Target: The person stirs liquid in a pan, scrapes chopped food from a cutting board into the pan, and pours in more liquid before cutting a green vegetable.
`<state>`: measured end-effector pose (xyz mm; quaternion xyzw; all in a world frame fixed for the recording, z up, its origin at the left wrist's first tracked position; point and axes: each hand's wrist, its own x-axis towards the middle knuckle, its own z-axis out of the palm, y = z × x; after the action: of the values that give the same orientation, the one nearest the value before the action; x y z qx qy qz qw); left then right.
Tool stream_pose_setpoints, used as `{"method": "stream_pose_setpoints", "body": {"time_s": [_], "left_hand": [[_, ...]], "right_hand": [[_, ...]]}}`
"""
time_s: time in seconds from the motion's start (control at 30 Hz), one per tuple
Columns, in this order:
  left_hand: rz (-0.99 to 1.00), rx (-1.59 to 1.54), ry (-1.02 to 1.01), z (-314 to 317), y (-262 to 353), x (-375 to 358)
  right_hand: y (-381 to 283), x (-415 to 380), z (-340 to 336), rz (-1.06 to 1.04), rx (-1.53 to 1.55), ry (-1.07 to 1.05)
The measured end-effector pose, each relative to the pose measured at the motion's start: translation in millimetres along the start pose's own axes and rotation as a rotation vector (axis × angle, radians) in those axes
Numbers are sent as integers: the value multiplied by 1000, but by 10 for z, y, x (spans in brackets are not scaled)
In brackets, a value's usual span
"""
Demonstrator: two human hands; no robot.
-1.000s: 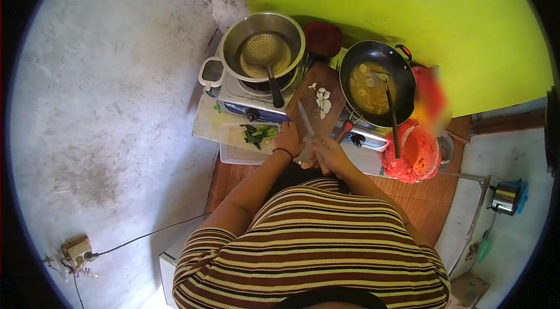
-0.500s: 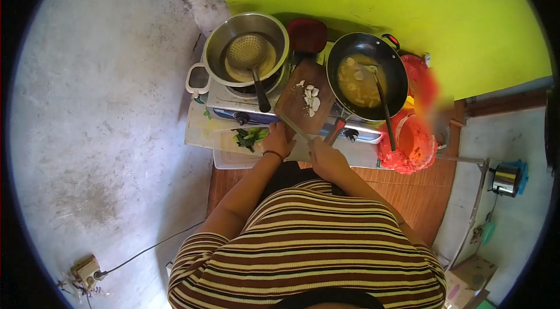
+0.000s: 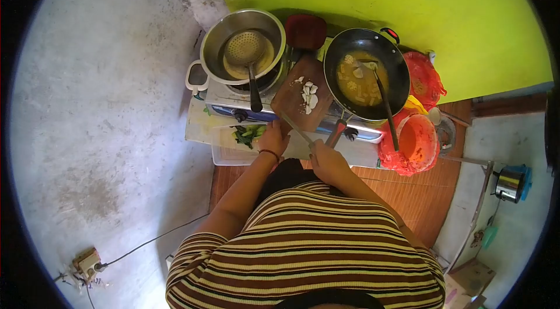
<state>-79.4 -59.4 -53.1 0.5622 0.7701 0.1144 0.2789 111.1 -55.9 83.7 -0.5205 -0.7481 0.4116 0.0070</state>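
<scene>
My right hand (image 3: 328,162) grips a knife (image 3: 298,131) by its handle, the blade slanting to the upper left across the near edge of a wooden cutting board (image 3: 287,98). Sliced white pieces, perhaps garlic, (image 3: 310,99) lie on the board. My left hand (image 3: 273,140) is closed at the board's near left corner, its fingertips partly hidden. Just left of that hand, chopped leafy greens (image 3: 249,135) sit in a clear plastic tray (image 3: 224,154).
A steel pot (image 3: 209,46) with a perforated skimmer (image 3: 245,47) stands on the stove's left side. On the right, a dark wok (image 3: 399,78) holds broth and a spatula (image 3: 385,99). Red plastic-lined containers (image 3: 408,148) stand farther right. A dark red bowl (image 3: 305,32) is behind the board.
My hands and the knife stay nearly in place, with only slight shifts. The view has moved a little. A blurred shape by the red containers at right is gone.
</scene>
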Motion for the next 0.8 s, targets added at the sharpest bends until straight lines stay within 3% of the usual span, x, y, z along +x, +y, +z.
{"method": "stream_pose_setpoints", "body": {"time_s": [0.37, 0.6, 0.7, 0.8], "left_hand": [[31, 158, 161, -228, -212, 320], [-23, 236, 49, -464, -442, 528], [49, 169, 111, -415, -650, 567], [210, 127, 426, -678, -531, 319]], "right_hand": [[47, 144, 1, -80, 66, 109], [9, 260, 111, -120, 104, 133], [-69, 283, 99, -115, 89, 111], [-63, 325, 160, -125, 90, 120]]}}
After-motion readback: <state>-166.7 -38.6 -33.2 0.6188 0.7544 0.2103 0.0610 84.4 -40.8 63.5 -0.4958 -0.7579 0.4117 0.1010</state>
